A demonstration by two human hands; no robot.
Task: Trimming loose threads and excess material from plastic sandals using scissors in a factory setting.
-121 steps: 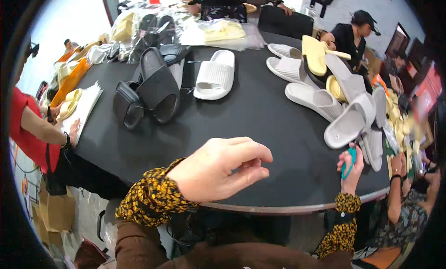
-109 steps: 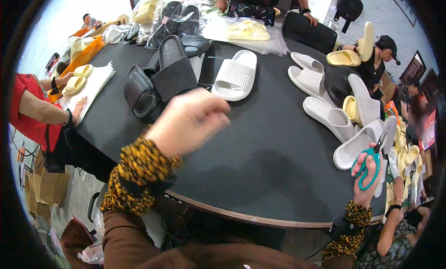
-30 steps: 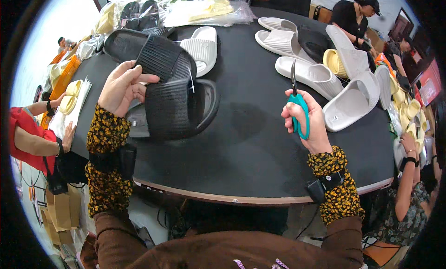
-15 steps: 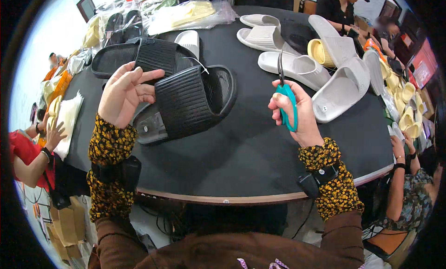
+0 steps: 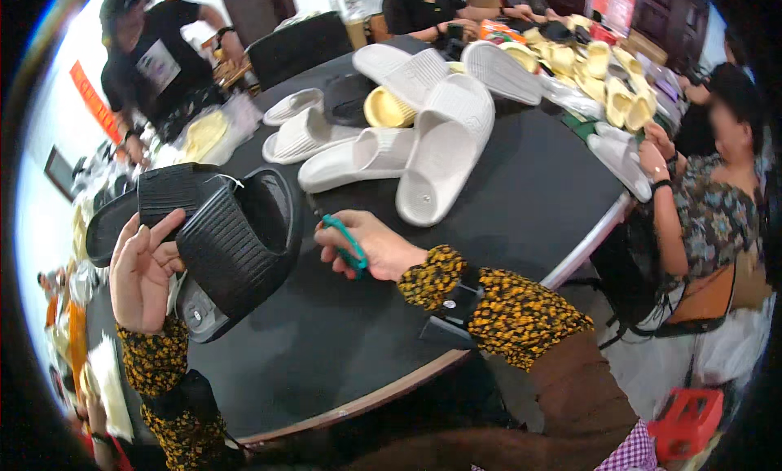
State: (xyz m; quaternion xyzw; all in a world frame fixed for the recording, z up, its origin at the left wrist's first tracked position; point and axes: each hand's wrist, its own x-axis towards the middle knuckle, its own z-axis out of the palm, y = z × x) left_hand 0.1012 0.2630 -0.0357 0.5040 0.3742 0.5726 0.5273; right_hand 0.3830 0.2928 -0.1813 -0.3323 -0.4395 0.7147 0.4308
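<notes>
A pair of black ribbed slide slippers (image 5: 232, 255) lies at the left, one partly over the other. A thin white tie (image 5: 228, 179) sticks up at the near slipper's strap. My left hand (image 5: 145, 271) is beside that slipper, fingers stretched out and touching or nearly touching the strap's left edge. My right hand (image 5: 371, 241) is closed round teal-handled scissors (image 5: 350, 247); their dark blades point up and left, close to the slipper's right rim. Part of the blades is hard to make out against the table.
White slides (image 5: 444, 149) and a yellow one (image 5: 389, 109) lie ahead on the black table (image 5: 529, 186). Yellow slippers (image 5: 623, 105) are heaped at far right. One person (image 5: 709, 186) works at right, another (image 5: 163, 64) stands at far left. A red stool (image 5: 688, 422) is on the floor.
The view has swung right, so the table and slippers appear farther left. My right hand has brought the scissors left, near the black slippers; the blades have tipped left.
</notes>
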